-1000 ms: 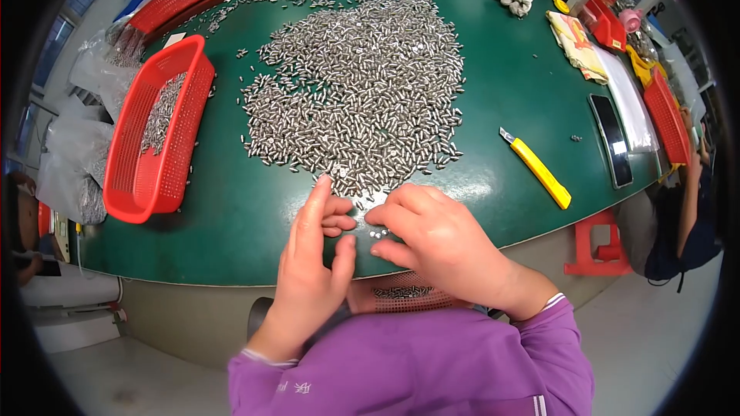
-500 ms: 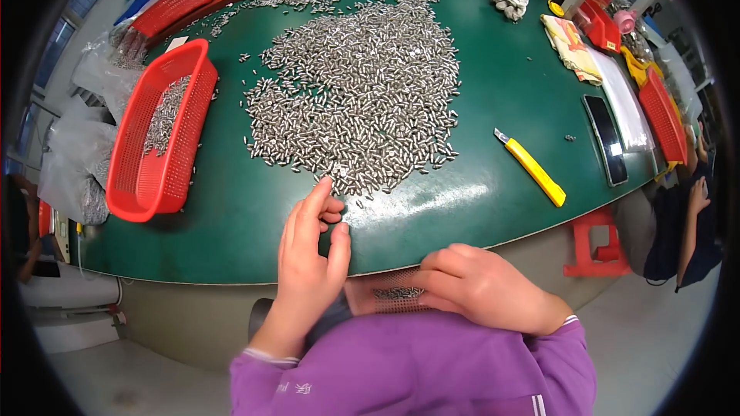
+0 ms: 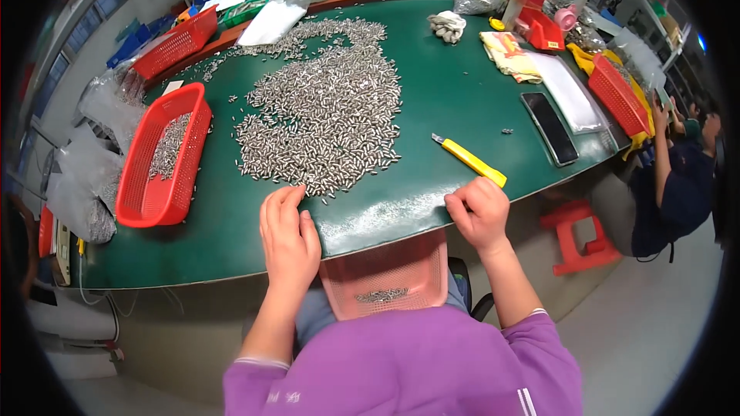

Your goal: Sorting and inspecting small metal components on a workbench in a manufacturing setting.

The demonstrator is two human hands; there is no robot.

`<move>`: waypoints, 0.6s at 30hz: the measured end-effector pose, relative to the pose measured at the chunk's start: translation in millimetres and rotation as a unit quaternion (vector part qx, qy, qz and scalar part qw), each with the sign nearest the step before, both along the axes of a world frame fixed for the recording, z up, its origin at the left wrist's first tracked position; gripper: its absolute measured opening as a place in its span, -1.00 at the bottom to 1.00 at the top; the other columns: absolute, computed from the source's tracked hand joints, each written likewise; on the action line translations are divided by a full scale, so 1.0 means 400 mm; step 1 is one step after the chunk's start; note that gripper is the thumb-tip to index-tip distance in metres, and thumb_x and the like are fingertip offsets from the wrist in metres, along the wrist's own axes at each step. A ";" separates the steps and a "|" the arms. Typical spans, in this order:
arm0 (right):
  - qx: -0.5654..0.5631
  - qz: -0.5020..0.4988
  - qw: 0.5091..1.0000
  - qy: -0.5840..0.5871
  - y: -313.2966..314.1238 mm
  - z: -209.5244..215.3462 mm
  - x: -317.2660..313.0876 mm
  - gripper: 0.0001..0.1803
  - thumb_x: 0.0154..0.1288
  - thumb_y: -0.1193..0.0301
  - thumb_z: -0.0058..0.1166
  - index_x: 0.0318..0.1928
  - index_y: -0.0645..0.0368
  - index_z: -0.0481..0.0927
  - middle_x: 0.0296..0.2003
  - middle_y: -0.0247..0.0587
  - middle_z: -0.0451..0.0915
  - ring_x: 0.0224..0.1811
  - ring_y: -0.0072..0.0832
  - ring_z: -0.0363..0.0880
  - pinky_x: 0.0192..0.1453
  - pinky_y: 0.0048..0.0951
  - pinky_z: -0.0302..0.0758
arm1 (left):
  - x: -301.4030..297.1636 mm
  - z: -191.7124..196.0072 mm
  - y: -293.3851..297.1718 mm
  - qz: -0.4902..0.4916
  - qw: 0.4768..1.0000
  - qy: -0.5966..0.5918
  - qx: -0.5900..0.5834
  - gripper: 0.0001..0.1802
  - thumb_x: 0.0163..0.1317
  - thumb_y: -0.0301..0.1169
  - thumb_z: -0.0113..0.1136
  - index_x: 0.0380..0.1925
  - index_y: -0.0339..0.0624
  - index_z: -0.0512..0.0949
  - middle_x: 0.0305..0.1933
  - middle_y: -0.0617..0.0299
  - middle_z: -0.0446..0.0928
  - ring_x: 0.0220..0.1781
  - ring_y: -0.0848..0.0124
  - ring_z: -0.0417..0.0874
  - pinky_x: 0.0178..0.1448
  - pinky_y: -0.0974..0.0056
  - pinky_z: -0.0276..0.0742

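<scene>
Loose heap of small, silvery, bullet-shaped metal pieces (image 3: 324,115) lies on the glossy green worktop (image 3: 432,85). Left hand (image 3: 290,239) is at the heap's near edge, thumb parted from fingers; right hand (image 3: 483,212), well apart, is curled, cannot tell whether on anything. Risk: a hasty sweep could spill pieces past the pink perforated plastic basket (image 3: 385,266) below. Slim yellow utility knife (image 3: 474,162), just beside the right hand, could obstruct; long red plastic basket (image 3: 183,173) stands left.

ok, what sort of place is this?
Looks like a workshop or factory: a heap of small metal pieces on a green worktable, a red perforated basket holding more, and plastic bags at the left.
</scene>
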State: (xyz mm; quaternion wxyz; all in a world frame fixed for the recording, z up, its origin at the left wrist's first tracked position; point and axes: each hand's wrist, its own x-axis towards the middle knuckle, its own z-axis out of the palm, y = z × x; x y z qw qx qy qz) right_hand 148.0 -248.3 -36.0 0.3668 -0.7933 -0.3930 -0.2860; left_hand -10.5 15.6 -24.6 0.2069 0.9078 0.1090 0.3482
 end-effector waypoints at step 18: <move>-0.184 -0.004 0.979 0.085 0.060 0.070 -0.020 -0.57 0.21 0.51 0.10 0.11 -0.02 0.69 -0.33 -0.16 0.47 -0.25 -0.15 0.57 -0.17 -0.11 0.55 | 0.005 -0.015 -0.002 0.025 0.999 -0.001 0.024 -0.63 0.25 -0.62 0.08 0.07 -0.27 0.52 0.17 -0.02 0.48 0.29 -0.01 0.45 0.38 -0.05 0.33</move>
